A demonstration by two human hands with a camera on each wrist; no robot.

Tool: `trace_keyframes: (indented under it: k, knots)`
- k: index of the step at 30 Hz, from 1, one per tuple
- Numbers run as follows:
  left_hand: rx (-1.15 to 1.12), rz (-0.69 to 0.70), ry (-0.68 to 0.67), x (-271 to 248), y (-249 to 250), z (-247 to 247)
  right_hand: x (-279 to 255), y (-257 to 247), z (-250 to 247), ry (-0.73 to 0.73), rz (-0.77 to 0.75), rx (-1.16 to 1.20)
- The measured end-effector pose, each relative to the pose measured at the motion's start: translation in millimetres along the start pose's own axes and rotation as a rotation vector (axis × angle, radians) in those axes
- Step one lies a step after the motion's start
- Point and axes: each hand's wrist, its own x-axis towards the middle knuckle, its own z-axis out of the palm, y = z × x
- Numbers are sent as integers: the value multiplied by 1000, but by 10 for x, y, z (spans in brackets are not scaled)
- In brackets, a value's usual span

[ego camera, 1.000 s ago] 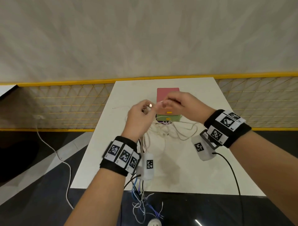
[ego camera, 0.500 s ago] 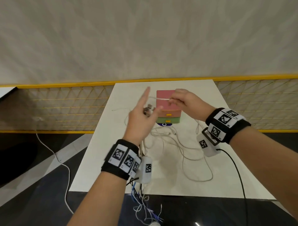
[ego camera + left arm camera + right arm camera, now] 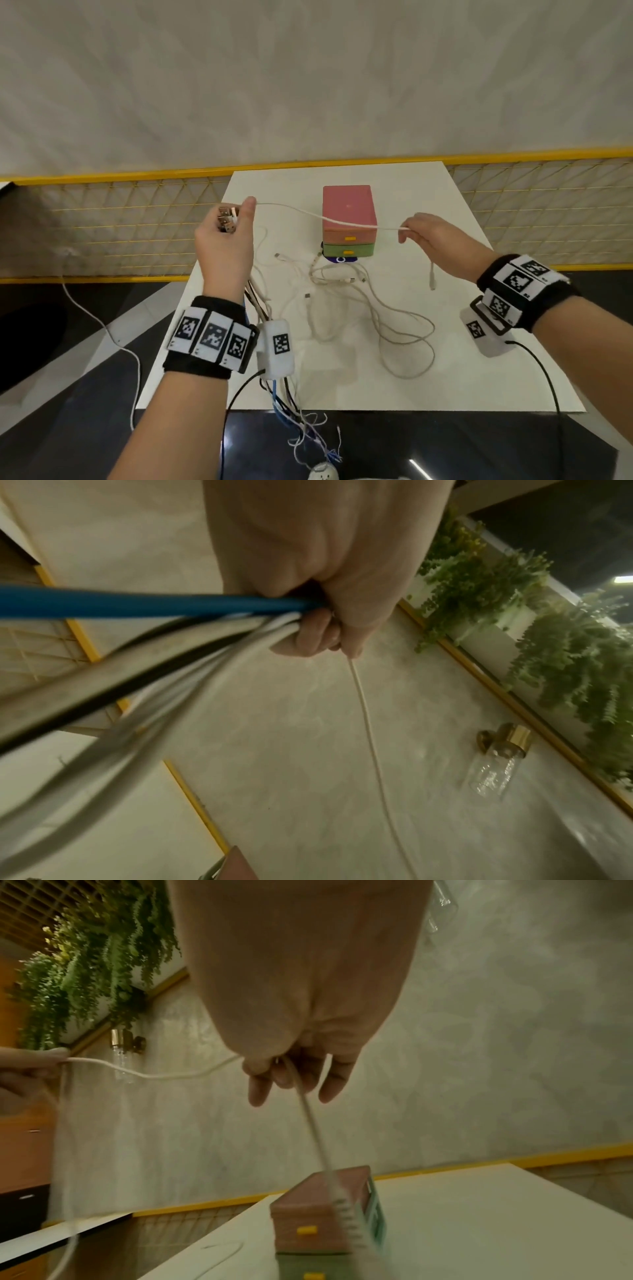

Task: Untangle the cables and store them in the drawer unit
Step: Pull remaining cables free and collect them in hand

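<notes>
One white cable drawn out between two hands.
The left hand [image 3: 224, 240], fisted round a plug bundle [image 3: 227, 222], and the right hand [image 3: 428, 236], pinching the cable [image 3: 308, 212], had moved apart since a second earlier, freeing one strand; the tangle [image 3: 342, 294] lay mid-table [image 3: 445, 377] before the closed drawer unit [image 3: 347, 219].

The left hand [image 3: 224, 246] hides how many cables [image 3: 143, 642] its grip bundles; they blur and leave the left wrist view's edge. In the right wrist view the white cable's [image 3: 318, 1139] plug end is smeared. The drawer unit's [image 3: 347, 219] bottom drawer is barely visible.
</notes>
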Motion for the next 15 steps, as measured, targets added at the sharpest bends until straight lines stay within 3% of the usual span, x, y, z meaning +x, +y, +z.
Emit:
trace_keyframes:
  k: [3,9,15]
  knots:
    - [26,35,-102,-83,75,79,-131,-91,156,-101,43,7]
    - [73,49,-238,-233,141,177,-391,-381,473,-509,206,177]
    - [135,67,-419,-383,113,97,-680,-649,874,-772,181,335]
